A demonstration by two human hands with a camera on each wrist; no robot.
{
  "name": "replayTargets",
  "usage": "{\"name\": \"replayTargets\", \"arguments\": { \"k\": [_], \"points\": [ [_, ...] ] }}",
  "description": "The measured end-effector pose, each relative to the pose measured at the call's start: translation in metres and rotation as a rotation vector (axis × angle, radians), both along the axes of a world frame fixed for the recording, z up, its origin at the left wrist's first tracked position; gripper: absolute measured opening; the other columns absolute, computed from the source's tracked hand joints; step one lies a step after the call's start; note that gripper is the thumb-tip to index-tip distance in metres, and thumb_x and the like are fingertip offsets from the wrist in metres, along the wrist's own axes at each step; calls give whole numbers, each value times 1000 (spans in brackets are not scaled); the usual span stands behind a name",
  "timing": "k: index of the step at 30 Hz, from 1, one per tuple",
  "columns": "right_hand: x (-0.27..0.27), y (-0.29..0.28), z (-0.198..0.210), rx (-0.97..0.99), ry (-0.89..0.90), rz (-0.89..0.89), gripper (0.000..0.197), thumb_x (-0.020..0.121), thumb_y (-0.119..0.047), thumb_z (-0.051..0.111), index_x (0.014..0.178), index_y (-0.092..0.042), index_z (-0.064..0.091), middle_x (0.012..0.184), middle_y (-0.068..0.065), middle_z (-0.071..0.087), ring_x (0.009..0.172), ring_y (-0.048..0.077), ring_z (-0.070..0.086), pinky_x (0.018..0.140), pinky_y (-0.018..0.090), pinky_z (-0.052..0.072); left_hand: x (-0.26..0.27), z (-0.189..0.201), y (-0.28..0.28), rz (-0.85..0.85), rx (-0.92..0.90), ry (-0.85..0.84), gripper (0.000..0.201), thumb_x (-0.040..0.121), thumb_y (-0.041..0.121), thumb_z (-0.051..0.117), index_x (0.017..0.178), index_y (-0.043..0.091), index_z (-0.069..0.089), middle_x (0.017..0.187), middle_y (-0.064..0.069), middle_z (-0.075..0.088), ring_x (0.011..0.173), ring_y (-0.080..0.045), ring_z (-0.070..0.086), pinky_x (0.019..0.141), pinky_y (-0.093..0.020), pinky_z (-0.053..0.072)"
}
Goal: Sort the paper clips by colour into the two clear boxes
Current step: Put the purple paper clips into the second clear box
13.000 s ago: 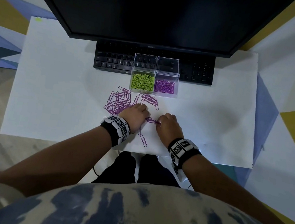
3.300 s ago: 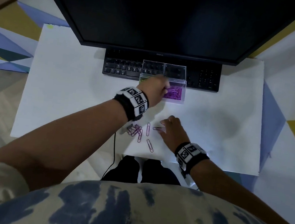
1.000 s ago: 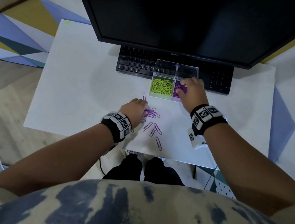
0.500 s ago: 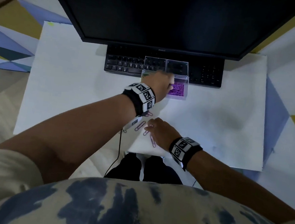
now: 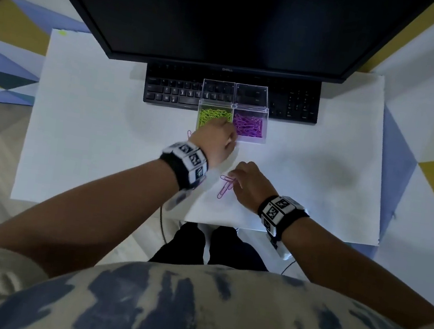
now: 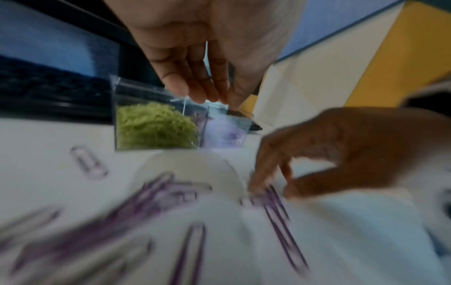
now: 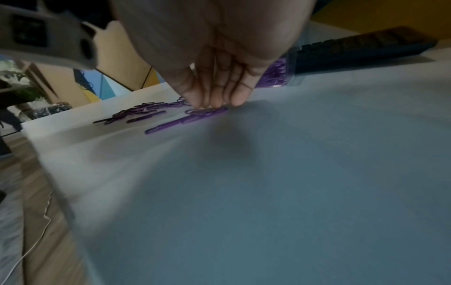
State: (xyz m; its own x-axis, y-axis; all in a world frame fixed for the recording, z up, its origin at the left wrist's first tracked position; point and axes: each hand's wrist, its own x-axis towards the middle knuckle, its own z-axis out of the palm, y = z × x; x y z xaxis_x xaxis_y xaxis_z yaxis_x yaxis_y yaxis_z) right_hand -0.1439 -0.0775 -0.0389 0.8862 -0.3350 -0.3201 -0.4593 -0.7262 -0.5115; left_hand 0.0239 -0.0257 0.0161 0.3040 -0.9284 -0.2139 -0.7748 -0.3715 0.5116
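Green box [image 5: 214, 115] sits left, touching the purple box [image 5: 249, 126]. Left hand [image 5: 214, 142] hangs before them, fingers loose, seemingly empty. Right hand [image 5: 249, 183] presses straight fingertips on loose purple clips [image 5: 224, 187] on the table [image 5: 91, 135].

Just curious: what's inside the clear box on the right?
The right clear box holds a heap of purple paper clips, seen through its open top. Anything beneath the heap stays hidden.

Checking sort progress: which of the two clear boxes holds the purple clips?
The right box, beside the left box of green clips. The left hand is at the boxes' front, by the seam.
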Motion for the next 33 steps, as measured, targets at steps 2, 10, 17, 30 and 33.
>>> {"name": "replayTargets", "arguments": {
  "k": [2,10,17,30,33],
  "points": [
    [-4,-2,1,-36,-7,85,30,80,-7,60,109,-3,65,107,13,59,101,33,51,86,40,49,-12,-4,29,44,126,30,21,91,33,53,100,14,58,98,0,51,96,-20,54,81,-31,49],
    [-2,-2,-4,-67,22,95,14,90,-13,59,97,-4,68,100,11,58,98,31,51,70,43,51,-60,-42,69,269,479,-34,89,78,67,53,133,1,33,134,-16,40,125,-33,38,99,-45,42],
    [0,-1,-8,-44,175,22,16,96,-20,52,100,-6,59,108,10,52,106,25,44,81,32,39,-63,-44,69,211,466,-32,49,93,23,54,130,-2,34,132,-17,37,125,-32,40,95,-39,46],
    [38,7,7,72,41,-47,37,93,-4,49,130,-4,49,126,14,52,120,29,43,100,35,36,-55,-45,80,59,513,-130,37,91,2,43,127,-3,39,129,-20,45,122,-34,41,99,-40,42],
    [67,8,8,2,72,25,45,95,-6,46,139,-7,40,129,13,49,122,28,41,100,36,39,-50,-47,86,-67,501,-185,37,90,0,39,127,-3,39,127,-21,46,119,-33,43,97,-43,43]
  ]
}}
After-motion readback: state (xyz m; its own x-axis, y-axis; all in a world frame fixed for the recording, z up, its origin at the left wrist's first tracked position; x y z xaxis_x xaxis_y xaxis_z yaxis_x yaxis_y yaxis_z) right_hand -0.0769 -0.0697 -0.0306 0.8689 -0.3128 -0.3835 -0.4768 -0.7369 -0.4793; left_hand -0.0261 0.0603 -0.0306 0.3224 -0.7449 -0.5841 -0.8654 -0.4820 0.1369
